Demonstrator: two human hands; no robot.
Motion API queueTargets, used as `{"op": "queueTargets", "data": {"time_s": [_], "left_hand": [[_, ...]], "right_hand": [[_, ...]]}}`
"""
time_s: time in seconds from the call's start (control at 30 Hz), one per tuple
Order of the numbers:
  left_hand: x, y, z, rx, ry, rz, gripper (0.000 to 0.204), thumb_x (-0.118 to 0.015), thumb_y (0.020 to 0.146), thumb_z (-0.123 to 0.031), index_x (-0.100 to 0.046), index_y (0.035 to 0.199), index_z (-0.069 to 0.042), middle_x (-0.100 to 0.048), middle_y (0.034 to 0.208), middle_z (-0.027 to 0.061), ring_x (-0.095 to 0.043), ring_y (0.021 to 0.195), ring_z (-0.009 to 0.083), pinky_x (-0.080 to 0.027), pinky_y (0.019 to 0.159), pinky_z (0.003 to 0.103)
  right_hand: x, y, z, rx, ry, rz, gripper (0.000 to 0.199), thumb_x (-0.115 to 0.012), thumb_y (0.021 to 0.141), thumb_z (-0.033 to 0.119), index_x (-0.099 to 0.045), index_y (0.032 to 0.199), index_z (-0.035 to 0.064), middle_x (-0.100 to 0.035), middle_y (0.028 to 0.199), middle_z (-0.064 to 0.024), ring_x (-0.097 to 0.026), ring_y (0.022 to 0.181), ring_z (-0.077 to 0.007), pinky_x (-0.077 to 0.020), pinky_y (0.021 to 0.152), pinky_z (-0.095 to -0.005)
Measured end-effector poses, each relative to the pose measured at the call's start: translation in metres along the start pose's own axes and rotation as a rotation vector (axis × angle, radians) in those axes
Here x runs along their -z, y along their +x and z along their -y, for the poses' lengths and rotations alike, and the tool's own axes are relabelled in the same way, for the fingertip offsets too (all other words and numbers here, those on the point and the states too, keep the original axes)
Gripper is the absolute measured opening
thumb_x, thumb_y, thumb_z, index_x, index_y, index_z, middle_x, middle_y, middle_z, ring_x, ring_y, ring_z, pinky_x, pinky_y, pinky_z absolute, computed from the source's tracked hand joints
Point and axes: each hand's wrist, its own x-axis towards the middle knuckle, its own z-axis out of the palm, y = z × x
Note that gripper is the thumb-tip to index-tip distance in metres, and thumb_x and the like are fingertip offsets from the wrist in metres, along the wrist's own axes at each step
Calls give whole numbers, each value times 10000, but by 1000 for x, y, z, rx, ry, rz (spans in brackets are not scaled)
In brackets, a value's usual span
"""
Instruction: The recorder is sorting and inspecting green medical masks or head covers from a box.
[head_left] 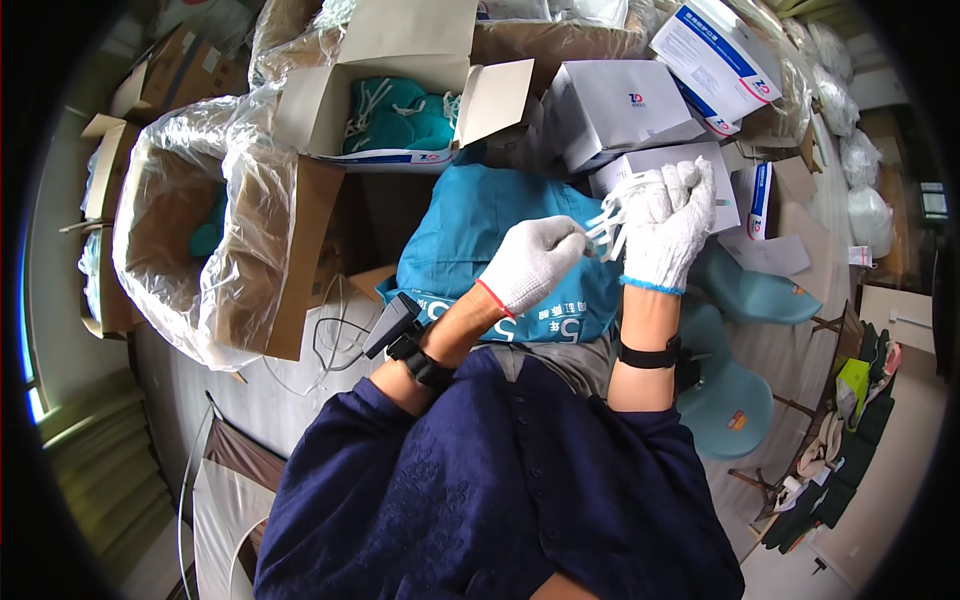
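Note:
My right hand [668, 225], in a white knit glove with a blue cuff, is closed around a bundle of white elastic straps [608, 218]. The straps hang out on its left side. In a white glove with a red cuff, my left hand [535, 262] pinches at the loose ends of these straps. Both hands are above the blue printed cloth [480, 225] over my lap. Beyond them an open carton [310, 115] holds green masks [405, 118] with white straps. Whether anything else is inside my right fist is hidden.
A plastic-lined cardboard box [170, 270] stands at the left with a green item inside. White boxes [625, 105] are stacked at the far right. Pale blue chairs [725, 400] stand right of me. A cable [335, 340] lies on the floor at the left.

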Motion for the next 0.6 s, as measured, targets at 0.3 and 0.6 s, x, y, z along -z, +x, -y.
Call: {"op": "queueTargets", "data": {"time_s": [0.3, 0.6], "left_hand": [[-6, 3, -2, 174, -83, 126, 291, -514, 945, -238, -679, 927, 1, -467, 591, -42, -402, 506, 39, -332, 462, 217], [-26, 2, 23, 313, -785, 247, 277, -489, 990, -276, -495, 807, -69, -391, 619, -24, -329, 475, 57, -242, 418, 220]], "right_hand": [[1, -3, -12, 12, 27, -12, 424, -528, 963, 348, -363, 604, 193, -277, 515, 56, -243, 428, -95, -243, 426, -254], [0, -9, -22, -27, -8, -103, 456, -515, 955, 376, -326, 575, 208, -239, 487, 65, -247, 401, -100, -285, 409, -250]]}}
